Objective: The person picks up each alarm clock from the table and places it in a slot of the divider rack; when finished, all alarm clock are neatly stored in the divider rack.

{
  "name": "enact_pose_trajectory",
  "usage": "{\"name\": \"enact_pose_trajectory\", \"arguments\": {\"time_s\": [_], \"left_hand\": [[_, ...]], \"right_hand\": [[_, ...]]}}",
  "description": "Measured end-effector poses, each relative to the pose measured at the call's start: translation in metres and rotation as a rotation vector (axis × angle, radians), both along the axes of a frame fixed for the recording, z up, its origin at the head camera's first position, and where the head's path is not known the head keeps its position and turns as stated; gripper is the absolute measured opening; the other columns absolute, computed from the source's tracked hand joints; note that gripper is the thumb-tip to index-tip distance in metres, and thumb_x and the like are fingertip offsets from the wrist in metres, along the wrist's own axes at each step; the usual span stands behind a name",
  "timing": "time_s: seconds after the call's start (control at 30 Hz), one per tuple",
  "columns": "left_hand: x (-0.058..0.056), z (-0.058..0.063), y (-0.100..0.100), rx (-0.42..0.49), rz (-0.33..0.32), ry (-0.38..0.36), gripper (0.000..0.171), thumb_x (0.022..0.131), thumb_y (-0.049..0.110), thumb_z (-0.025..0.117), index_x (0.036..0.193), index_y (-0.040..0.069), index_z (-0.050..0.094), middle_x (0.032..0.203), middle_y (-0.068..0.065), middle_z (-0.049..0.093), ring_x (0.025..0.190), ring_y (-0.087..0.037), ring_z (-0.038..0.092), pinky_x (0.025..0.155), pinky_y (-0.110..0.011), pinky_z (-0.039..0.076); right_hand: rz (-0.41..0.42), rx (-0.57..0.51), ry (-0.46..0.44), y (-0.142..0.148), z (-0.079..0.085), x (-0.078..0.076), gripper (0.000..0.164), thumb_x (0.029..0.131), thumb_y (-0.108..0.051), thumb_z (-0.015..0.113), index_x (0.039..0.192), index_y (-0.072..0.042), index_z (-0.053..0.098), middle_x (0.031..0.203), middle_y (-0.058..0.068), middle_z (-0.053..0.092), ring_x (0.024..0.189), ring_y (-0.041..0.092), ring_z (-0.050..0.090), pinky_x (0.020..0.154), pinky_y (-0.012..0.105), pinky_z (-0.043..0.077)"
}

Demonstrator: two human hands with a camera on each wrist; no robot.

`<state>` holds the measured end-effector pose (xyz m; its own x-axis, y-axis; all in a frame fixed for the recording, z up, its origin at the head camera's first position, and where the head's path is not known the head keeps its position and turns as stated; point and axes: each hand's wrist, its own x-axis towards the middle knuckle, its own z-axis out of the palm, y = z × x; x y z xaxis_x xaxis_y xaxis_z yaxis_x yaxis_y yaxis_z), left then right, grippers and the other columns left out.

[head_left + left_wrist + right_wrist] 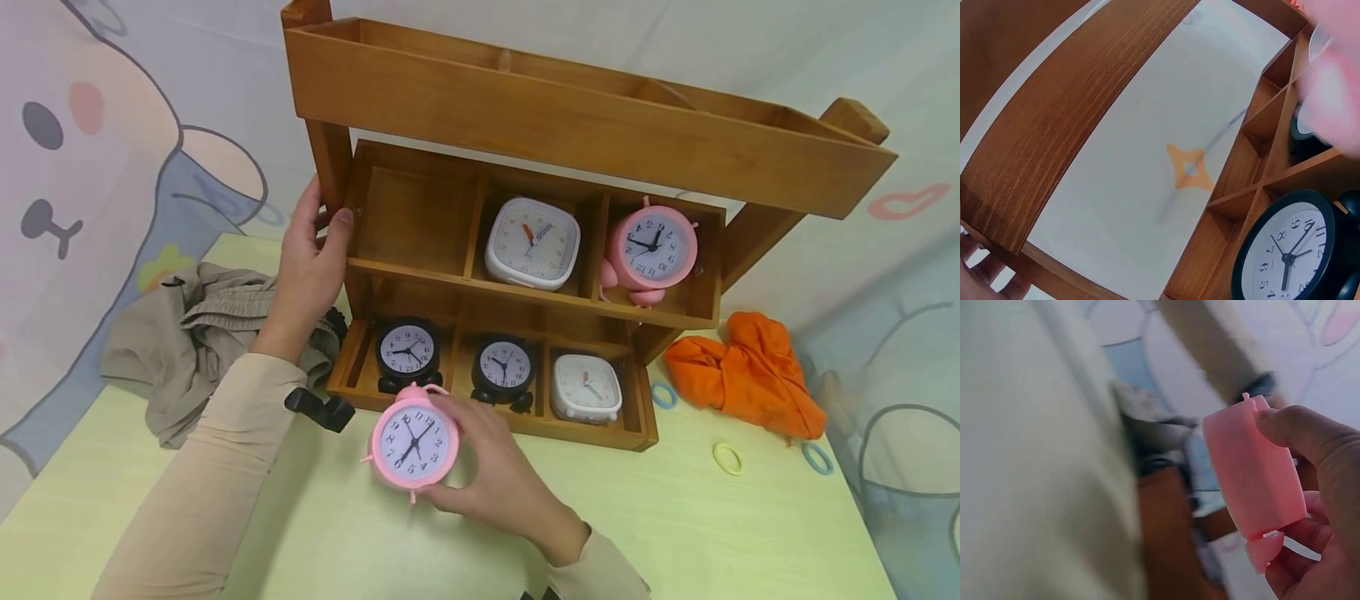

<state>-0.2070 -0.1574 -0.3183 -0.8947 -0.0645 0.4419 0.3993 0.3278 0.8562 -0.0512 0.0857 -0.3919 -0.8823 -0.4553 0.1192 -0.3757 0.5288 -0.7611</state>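
My right hand point(495, 467) holds a round pink alarm clock point(415, 444) by its side, thumb below and fingers above in the head view, its face towards the head camera. In the right wrist view the clock's pink casing point(1254, 472) shows side-on between thumb and fingers. My left hand point(311, 258) grips the left upright of a brown wooden shelf point(585, 121), fingers behind it and thumb in front. On the middle tier, a white square clock point(533, 243) and another pink clock point(655, 247) occupy the centre and right compartments; the left compartment point(416, 218) holds nothing.
Along the bottom tier stand two black alarm clocks point(408, 351) and a small white clock point(587, 387). Crumpled grey-beige cloth point(202, 325) lies left of the shelf. To the right are an orange cloth point(750, 379), a yellow ring point(727, 458) and two blue rings point(817, 458).
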Motion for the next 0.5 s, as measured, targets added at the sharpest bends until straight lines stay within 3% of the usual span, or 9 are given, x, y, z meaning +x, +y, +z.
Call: {"name": "enact_pose_trajectory", "arguments": {"time_s": [0.17,0.33,0.5], "left_hand": [[0.000,0.000,0.000,-0.005,0.005,-0.004,0.053,0.104,0.028,0.043,0.155,0.028,0.031,0.149,-0.004,0.043,0.132,-0.026,0.047,0.112,-0.049,0.040],[0.000,0.001,-0.001,-0.001,0.005,0.000,0.053,0.103,0.028,0.043,0.155,0.028,0.031,0.149,-0.003,0.043,0.133,-0.027,0.047,0.111,-0.050,0.041],[0.000,0.001,0.000,-0.013,0.013,-0.019,0.054,0.103,0.029,0.044,0.155,0.030,0.030,0.152,-0.002,0.041,0.135,-0.027,0.046,0.112,-0.050,0.041]], "right_hand": [[-0.040,-0.078,0.128,0.012,0.041,-0.011,0.096,0.068,-0.032,0.090,0.149,-0.030,0.039,0.152,-0.010,0.041,0.138,0.015,0.038,0.109,0.055,0.037],[-0.039,-0.101,0.280,0.015,0.083,-0.033,0.094,0.069,-0.030,0.090,0.149,-0.023,0.041,0.150,-0.005,0.045,0.136,0.015,0.039,0.108,0.050,0.039],[-0.020,-0.096,0.351,0.009,0.115,-0.056,0.092,0.073,-0.030,0.088,0.150,-0.019,0.039,0.153,-0.005,0.042,0.136,0.014,0.039,0.110,0.047,0.040]]}}
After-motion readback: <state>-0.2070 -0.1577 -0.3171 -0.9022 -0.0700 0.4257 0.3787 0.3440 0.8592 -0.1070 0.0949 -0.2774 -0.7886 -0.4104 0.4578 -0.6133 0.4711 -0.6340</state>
